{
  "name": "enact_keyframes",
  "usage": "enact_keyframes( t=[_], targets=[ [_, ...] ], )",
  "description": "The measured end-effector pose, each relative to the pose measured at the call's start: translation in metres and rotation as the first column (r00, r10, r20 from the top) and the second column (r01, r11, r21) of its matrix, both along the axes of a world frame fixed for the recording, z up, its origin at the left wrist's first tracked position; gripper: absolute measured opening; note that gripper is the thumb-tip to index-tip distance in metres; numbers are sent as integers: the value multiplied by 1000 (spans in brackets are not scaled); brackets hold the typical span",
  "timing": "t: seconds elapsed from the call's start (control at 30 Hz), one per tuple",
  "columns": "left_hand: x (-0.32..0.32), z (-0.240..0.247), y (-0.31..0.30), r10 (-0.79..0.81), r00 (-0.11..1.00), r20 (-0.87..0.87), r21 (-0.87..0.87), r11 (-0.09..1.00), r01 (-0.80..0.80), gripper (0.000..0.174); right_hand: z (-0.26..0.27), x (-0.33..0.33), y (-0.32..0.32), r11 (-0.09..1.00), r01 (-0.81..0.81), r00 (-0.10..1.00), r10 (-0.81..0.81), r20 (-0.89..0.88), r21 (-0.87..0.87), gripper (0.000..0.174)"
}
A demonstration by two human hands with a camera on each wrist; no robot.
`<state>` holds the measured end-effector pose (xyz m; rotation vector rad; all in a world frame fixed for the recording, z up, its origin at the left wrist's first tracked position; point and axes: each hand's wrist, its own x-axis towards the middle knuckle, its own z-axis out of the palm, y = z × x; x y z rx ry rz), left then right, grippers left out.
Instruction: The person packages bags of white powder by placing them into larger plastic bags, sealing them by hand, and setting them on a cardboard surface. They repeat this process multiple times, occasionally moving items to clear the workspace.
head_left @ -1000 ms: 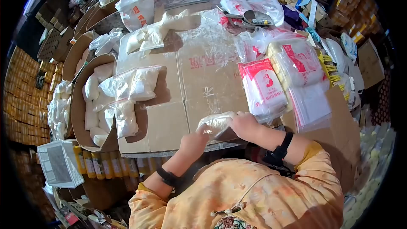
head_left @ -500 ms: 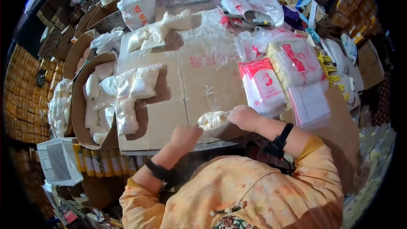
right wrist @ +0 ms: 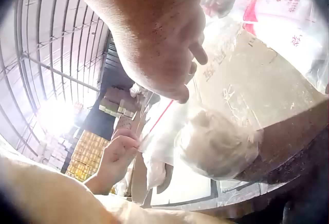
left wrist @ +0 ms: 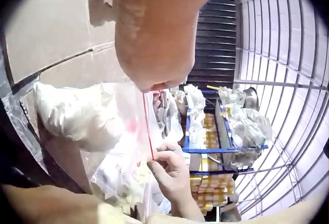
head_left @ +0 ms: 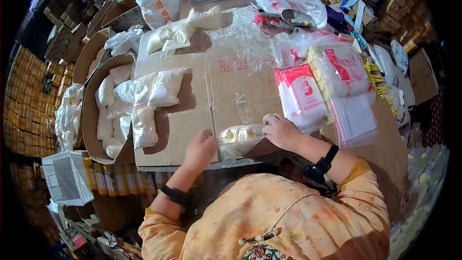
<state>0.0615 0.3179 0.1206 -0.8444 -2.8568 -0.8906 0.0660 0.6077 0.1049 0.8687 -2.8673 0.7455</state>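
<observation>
A clear bag with pale contents (head_left: 240, 135) is stretched between both hands at the near edge of the cardboard-covered table (head_left: 187, 130). The left hand (head_left: 200, 150) pinches one top corner, and the right hand (head_left: 281, 132) pinches the other. In the left wrist view, the bag's red seal line (left wrist: 148, 126) runs from the left hand (left wrist: 154, 44) to the right hand (left wrist: 172, 175). From the right wrist, the filled lower part (right wrist: 218, 144) bulges beneath that line, with the left hand (right wrist: 115, 157) at the far end and the right hand (right wrist: 159, 39) close by.
Filled bags (head_left: 163, 86) lie at the left beside a cardboard box (head_left: 89, 120) holding several more. A red-and-white pack (head_left: 302, 97) and stacked plastic bags (head_left: 341, 70) sit to the right. More filled bags (head_left: 175, 36) lie toward the back. A white basket (head_left: 67, 178) is at lower left.
The left hand has moved left and up, away from the right hand, so the bag's top is pulled wider and straighter. The view has shifted slightly.
</observation>
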Motion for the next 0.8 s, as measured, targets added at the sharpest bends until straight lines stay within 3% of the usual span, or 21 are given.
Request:
enact_keyframes(
  t=[0.03, 0.1, 0.13, 0.2, 0.23, 0.3, 0.37, 0.4, 0.5, 0.53, 0.6, 0.63, 0.7, 0.73, 0.8],
  targets=[
    [1, -6, 1, 105, 981, 165, 94, 988, -122, 10, -1, 2, -1, 998, 36, 999, -34, 25, -50, 11],
    [0, -25, 2, 250, 833, 493, 211, 895, -393, 12, -1, 2, -5, 996, 34, 994, -26, 108, -78, 12],
    [-3, -35, 2, 221, 814, 537, 222, 894, -389, 12, 0, 2, -7, 995, 35, 989, -21, 147, -92, 14],
    [-16, -45, 7, 156, 770, 618, 248, 892, -379, 13, 3, -1, -14, 998, -8, 999, 5, -43, -61, 11],
    [-20, -47, 8, 146, 766, 626, 203, 918, -341, 14, 6, -2, -19, 999, -27, 990, 21, -138, -42, 11],
    [-27, -42, 13, 129, 754, 644, 111, 959, -260, 15, 10, -1, -31, 988, -135, 975, 146, -167, 74, 19],
    [-37, -31, 23, 156, 637, 755, 89, 938, -336, 13, 4, 3, -47, 961, -233, 958, 253, -137, 149, 30],
    [-40, -27, 26, 166, 573, 803, 73, 926, -371, 12, -2, 3, -55, 937, -281, 941, 312, -133, 205, 26],
    [-45, -24, 24, 130, 575, 808, 200, 857, -475, 8, -19, 5, -68, 950, -248, 951, 276, -141, 190, 16],
    [-43, -25, 21, 155, 683, 714, 223, 874, -432, 8, -22, 1, -65, 980, -189, 970, 196, -141, 64, 10],
    [-38, -27, 14, 187, 855, 484, 249, 907, -340, 9, -23, 1, -63, 998, 9, 1000, -8, -13, 69, 11],
    [-35, -25, 11, 68, 945, 321, 253, 955, -154, 12, -24, 1, -60, 991, 108, 992, -112, 50, 82, 11],
    [-28, -14, 8, -212, 977, -17, 163, 964, 212, 18, -29, 0, -56, 997, 66, 992, -71, 103, 45, 13],
    [-24, -15, 7, -243, 970, 11, 50, 969, 243, 23, -31, 1, -56, 997, 39, 990, -48, 135, 67, 13],
    [-18, -15, 10, -268, 959, -87, -70, 962, 262, 18, -27, 2, -61, 996, 6, 984, -22, 178, 92, 14]
  ],
)
